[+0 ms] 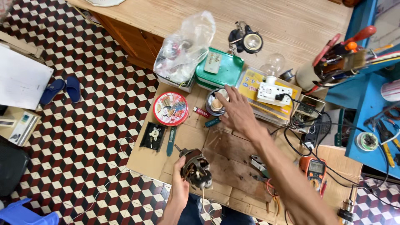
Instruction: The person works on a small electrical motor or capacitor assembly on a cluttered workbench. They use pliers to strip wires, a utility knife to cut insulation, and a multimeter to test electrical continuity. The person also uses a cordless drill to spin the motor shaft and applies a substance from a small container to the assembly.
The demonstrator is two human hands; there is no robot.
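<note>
Cluttered cardboard-topped bench [233,158] over a checkered floor [96,137]: motor held up, other hand reaching.

Head view: the left hand [180,188] was clenched around a small electric motor [196,168], lifted just above the bench's near edge. The right hand [236,111] stretched out with fingers spread and nothing in it, hovering at a small round tin [216,103] beside a red lighter [201,111]. Judging by that, the fetching step was in hand; the next move called for a neat pinch into the tin while the motor stayed steady.
</note>
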